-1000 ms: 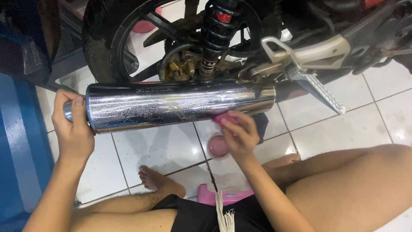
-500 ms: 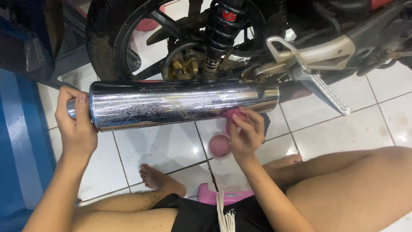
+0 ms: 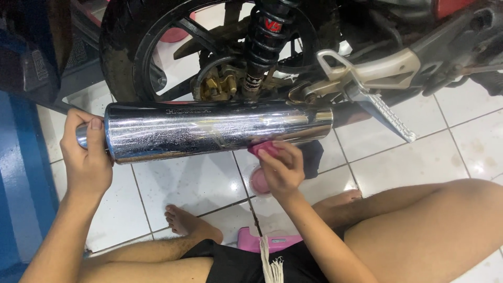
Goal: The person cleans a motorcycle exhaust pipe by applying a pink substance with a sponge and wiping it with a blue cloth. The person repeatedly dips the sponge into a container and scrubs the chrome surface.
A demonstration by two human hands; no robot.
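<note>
1. Two hands I see: my left hand (image 3: 86,157) grips the tail end of the long shiny chrome exhaust pipe (image 3: 217,131), thumb upward.
2. My right hand (image 3: 280,167) pinches a small pink cloth (image 3: 263,149) against its underside, wrist bent.

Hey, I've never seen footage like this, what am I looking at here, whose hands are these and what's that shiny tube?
The camera sits on a person's head and looks down, so the hands and bare legs are the wearer's own. They sit on a white tiled floor beside a motorcycle's rear wheel. The shiny tube is a chrome exhaust muffler. The left hand grips its narrow end, while the right hand presses a pink cloth against its underside. Under that hand, a small pink round container rests on the floor. A metal footrest sticks out on the right.
</note>
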